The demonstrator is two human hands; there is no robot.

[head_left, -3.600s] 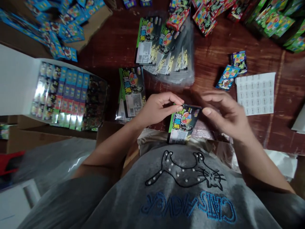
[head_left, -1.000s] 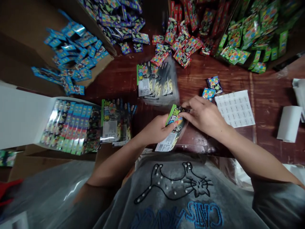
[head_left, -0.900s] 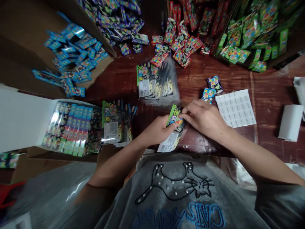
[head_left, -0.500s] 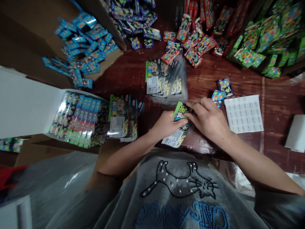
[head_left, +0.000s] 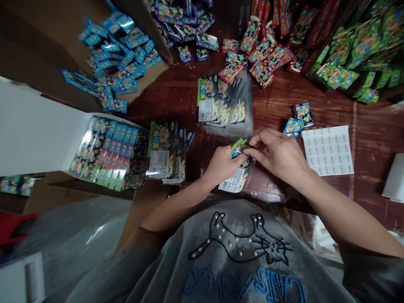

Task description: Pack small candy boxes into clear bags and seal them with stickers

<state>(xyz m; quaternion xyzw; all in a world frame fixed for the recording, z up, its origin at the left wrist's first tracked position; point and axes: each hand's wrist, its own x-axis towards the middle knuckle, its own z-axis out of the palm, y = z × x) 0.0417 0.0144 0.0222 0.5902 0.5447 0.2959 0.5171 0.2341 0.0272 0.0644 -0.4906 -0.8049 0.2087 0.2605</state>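
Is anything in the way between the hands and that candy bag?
Nothing visible: the left hand grips the printed candy bag directly, and the right hand pinches at its upper edge.

Black-and-green pouch [head_left: 234, 181], red-brown table [head_left: 273, 107], grey cat-print shirt [head_left: 236, 254]

Green-edged black printed packet [head_left: 237, 178], tilted, held in both hands [head_left: 224, 166] [head_left: 279, 153]

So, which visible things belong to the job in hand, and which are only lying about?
Job in hand:
Printed bag, held in the left hand, right hand pinching near its top
Likely also the fanned bags beyond it, small red packets, sticker sheet

Apparently just lying about:
Grey plastic, lower left
Red item, left edge
White piece, right edge
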